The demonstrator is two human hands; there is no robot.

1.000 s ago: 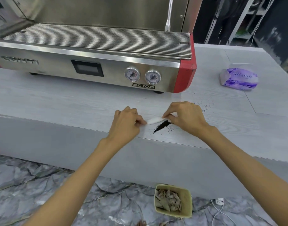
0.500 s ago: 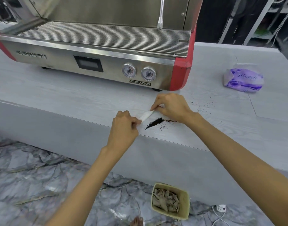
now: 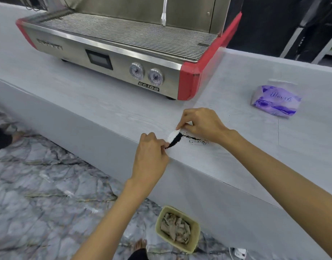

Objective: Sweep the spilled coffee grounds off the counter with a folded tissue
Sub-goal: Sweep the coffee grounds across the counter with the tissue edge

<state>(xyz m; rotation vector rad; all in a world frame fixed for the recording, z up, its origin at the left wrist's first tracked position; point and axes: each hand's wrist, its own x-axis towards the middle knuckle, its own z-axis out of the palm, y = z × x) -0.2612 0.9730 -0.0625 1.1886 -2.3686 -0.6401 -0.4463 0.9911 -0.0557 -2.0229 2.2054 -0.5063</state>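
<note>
— What is done?
— Coffee grounds [image 3: 175,141] are heaped by the tabletop [image 3: 105,109] edge against the folded tissue [image 3: 172,135], which is pinched at its ends by left hand [image 3: 150,152] and right hand [image 3: 200,122]. Specks [image 3: 198,142] at three o'clock are left unswept.

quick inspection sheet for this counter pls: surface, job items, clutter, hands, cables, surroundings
surface: grey counter, stray specks right of the main line
job's things: coffee grounds lie in a dark line near the front edge; folded tissue along its left side
clutter: purple tissue pack, espresso machine
grippers: left hand and right hand each pinch one end of the tissue
cables: white plug and cord on the floor
surroundings: marble floor; beige bin of crumpled scraps below the counter
</note>
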